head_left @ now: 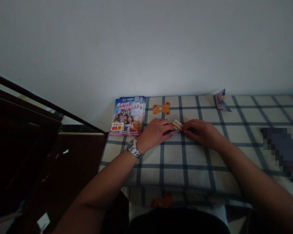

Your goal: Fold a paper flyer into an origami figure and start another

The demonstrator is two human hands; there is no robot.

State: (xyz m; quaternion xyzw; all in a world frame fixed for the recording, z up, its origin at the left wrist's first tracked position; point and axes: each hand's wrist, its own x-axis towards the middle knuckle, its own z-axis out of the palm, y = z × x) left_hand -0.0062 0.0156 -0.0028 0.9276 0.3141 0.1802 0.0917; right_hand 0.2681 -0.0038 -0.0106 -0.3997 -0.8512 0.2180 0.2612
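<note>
Centrally in the head view, a small folded paper [177,124] is located on the checked-cloth surface [173,165], nearer the far edge than the near edge. The left hand [156,131] has a narrow grip, thumb and fingertips closed on the paper's left end. The right hand [202,132] has a likewise narrow grip, closed on the right end. A metal watch [134,148] is fitted at the left wrist. A stack of printed flyers [127,117] occupies the far left corner of the surface. A bear figure [161,108] appears on the cloth, right of the stack. A second folded paper [221,100] stands near the far edge, well right of the hands.
</note>
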